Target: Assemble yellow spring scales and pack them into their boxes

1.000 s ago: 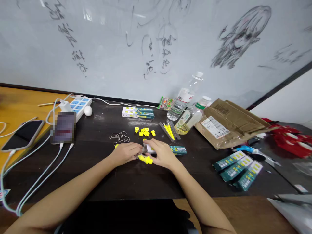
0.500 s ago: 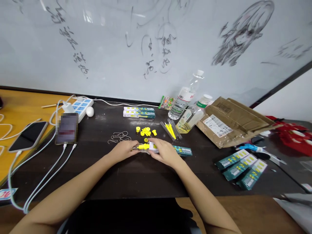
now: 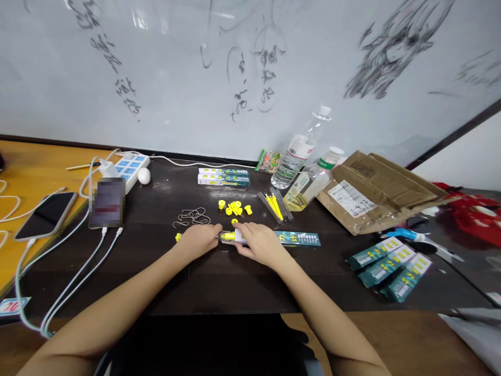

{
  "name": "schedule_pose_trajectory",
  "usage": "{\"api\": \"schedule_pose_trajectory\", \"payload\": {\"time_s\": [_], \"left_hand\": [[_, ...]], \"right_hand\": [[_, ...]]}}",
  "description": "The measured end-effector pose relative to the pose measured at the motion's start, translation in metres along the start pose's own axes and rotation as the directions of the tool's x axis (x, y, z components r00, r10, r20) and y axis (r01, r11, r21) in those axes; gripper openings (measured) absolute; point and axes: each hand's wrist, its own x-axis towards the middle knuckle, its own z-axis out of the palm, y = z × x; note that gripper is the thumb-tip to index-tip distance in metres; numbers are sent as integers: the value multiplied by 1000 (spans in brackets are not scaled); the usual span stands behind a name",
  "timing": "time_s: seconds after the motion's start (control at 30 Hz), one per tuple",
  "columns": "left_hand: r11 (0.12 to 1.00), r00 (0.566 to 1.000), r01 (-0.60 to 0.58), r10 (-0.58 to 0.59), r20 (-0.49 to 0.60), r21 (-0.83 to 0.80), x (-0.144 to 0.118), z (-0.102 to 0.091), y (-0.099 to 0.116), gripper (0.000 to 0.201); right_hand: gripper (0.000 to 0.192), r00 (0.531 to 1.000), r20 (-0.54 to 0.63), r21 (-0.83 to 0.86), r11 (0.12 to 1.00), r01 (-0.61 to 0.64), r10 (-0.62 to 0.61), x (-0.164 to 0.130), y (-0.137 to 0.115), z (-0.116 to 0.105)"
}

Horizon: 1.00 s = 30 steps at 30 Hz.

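Note:
My left hand (image 3: pixel 199 238) is closed around a clear tube-shaped spring scale with yellow parts. Its yellow end (image 3: pixel 178 237) pokes out left of the hand, and a yellow section of the spring scale (image 3: pixel 227 236) shows between my hands. My right hand (image 3: pixel 260 243) grips a white-and-teal cardboard box (image 3: pixel 299 238), whose far end sticks out to the right. The spring scale lies in line with the box's left end; my fingers hide where they meet. Just beyond are small yellow caps (image 3: pixel 235 208) and bent wire hooks (image 3: pixel 192 216).
Clear tubes with yellow rods (image 3: pixel 275 206) lie by two bottles (image 3: pixel 296 156). Two boxes (image 3: pixel 223 177) sit at the back, and three more boxes (image 3: pixel 389 267) at right near scissors (image 3: pixel 440 253) and a brown parcel (image 3: pixel 364 183). Phones (image 3: pixel 47 215) and a power strip (image 3: pixel 131 169) are left.
The box reaches farther right with my right hand on it. My left hand has shifted a little left, and the spring scale's yellow end now shows beyond it.

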Motion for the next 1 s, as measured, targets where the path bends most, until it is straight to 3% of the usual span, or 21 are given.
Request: {"api": "schedule_pose_trajectory", "payload": {"time_s": [0.17, 0.33, 0.47, 0.67, 0.83, 1.0], "left_hand": [[996, 999, -31, 34, 35, -84, -1, -3, -5, 9], [979, 993, -63, 81, 88, -196, -4, -4, -8, 13], [982, 1000, -21, 25, 19, -187, -6, -6, -3, 35], [966, 978, -185, 165, -125, -180, -9, -14, -5, 13], [959, 950, -278, 266, -167, -59, -12, -22, -11, 25], [951, 945, -293, 273, -181, -95, -11, -23, -15, 31]], "right_hand": [[40, 1000, 22, -7, 1000, 8, -8, -1, -2, 1], [46, 995, 3, -35, 995, 95, -95, 1, -9, 9], [45, 998, -21, -44, 998, 50, -51, 4, -13, 12], [43, 1000, 0, 26, 1000, -11, 11, 2, -7, 4], [44, 1000, 10, 112, 993, -29, 28, 0, -2, 3], [43, 998, -16, 143, 988, -63, 66, -1, -1, 0]]}}
